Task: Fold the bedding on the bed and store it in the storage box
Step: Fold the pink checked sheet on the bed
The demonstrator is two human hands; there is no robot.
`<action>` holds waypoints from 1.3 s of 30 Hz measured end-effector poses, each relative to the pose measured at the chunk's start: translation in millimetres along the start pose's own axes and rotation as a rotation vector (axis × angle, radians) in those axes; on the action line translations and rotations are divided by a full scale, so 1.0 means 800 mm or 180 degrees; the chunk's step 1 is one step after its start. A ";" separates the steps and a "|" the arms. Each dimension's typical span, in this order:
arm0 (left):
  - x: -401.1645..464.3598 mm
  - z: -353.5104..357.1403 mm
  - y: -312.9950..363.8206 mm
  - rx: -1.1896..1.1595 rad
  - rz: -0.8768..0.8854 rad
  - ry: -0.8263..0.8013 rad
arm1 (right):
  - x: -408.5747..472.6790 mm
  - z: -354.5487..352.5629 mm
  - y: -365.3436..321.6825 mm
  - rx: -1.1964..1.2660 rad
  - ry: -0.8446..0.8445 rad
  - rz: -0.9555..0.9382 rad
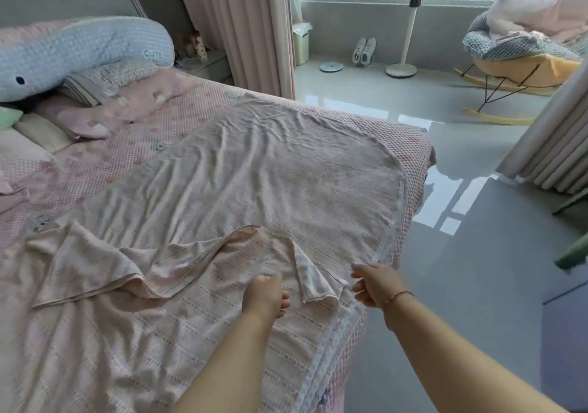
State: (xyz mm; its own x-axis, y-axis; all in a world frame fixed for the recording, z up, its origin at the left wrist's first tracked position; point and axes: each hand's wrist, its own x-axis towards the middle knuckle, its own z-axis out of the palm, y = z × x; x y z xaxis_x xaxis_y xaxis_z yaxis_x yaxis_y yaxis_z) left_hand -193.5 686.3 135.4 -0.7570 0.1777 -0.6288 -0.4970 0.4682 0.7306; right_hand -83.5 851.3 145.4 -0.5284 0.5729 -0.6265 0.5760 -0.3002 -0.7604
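A thin pale pink blanket lies spread over the bed, creased, with a lace-trimmed edge along the bed's right side. One corner is flipped back into a loose fold near the front. My left hand pinches the edge of that folded-over flap. My right hand, with a red string on its wrist, hovers at the lace edge with fingers loosely curled, and I cannot see whether it holds the cloth. No storage box is in view.
A blue whale-shaped pillow and several pillows lie at the head of the bed. To the right is glossy grey floor, with a standing fan, white shoes, a rocking chair piled with bedding, and curtains.
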 end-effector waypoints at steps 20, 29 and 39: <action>0.235 -0.035 0.033 -0.2019 -0.1084 0.1202 | 0.302 0.135 -0.033 -0.2407 -0.1115 0.0615; 0.327 -0.051 0.028 -0.2391 -0.0909 0.1281 | 0.327 0.194 -0.014 -0.2669 -0.1337 0.0531; 0.410 -0.092 0.046 -0.2650 -0.1018 0.1498 | 0.332 0.166 0.003 -0.2974 -0.1704 0.0151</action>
State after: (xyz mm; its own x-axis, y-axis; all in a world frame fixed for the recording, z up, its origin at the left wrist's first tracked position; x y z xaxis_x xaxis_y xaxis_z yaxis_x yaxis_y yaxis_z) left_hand -491.3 698.0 -23.9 -0.5374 -0.2944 -0.7903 -0.7081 -0.3515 0.6124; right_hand -305.3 901.6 -45.5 -0.5667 0.0999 -0.8178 0.7315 0.5177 -0.4437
